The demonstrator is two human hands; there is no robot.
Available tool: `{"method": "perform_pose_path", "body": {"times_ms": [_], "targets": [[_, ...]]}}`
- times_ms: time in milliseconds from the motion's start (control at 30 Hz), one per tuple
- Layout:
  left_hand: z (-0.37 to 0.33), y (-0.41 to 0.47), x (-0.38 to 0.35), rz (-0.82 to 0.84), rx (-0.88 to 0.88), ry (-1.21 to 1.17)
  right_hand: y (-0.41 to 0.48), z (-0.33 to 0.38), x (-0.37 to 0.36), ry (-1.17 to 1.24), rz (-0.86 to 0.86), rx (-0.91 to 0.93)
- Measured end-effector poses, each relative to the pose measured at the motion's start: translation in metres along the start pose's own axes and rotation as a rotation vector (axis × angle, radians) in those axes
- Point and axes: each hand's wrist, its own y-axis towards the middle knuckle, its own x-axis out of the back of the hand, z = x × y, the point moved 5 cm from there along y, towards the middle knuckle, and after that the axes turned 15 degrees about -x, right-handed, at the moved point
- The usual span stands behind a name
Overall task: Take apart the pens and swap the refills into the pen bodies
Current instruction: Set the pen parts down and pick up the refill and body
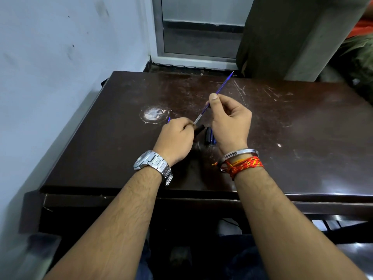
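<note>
My right hand (228,122) pinches a thin blue refill (223,83) near its middle; the tip points up and away to the right. The refill's pale lower end meets the mouth of a dark pen body (199,129). My left hand (174,138) is closed around that body just above the dark wooden table (292,128). A small blue piece (169,119) pokes out beyond my left knuckles. More dark and blue pen parts (209,136) lie on the table between my two hands, partly hidden by my right palm.
A white worn patch (154,115) marks the tabletop left of my hands. A pale wall (60,67) runs close along the table's left side. A metal-framed door (193,37) and a dark curtain (292,33) stand behind the far edge.
</note>
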Motion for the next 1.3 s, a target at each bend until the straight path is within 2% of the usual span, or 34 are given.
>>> {"method": "perform_pose_path", "body": {"times_ms": [200,533,767,933,1167,1300], "targets": [[0.004,0.003,0.001,-0.143,0.051,-0.192,0.001,0.003,0.006,0.086,-0.043,0.047],[0.008,0.003,-0.002,-0.104,0.102,-0.244,0.0,0.006,0.005,0.11,-0.054,0.105],[0.001,0.001,-0.001,-0.11,0.097,-0.271,-0.005,0.003,-0.005,-0.004,0.05,0.056],[-0.002,0.0,0.002,-0.167,0.101,-0.38,-0.012,0.001,-0.012,-0.006,0.177,-0.063],[-0.003,-0.002,0.009,-0.258,0.139,-0.514,-0.006,-0.003,-0.005,-0.006,0.069,-0.175],[-0.005,-0.002,0.013,-0.28,0.127,-0.503,0.004,-0.007,0.006,-0.174,-0.046,-0.199]]}}
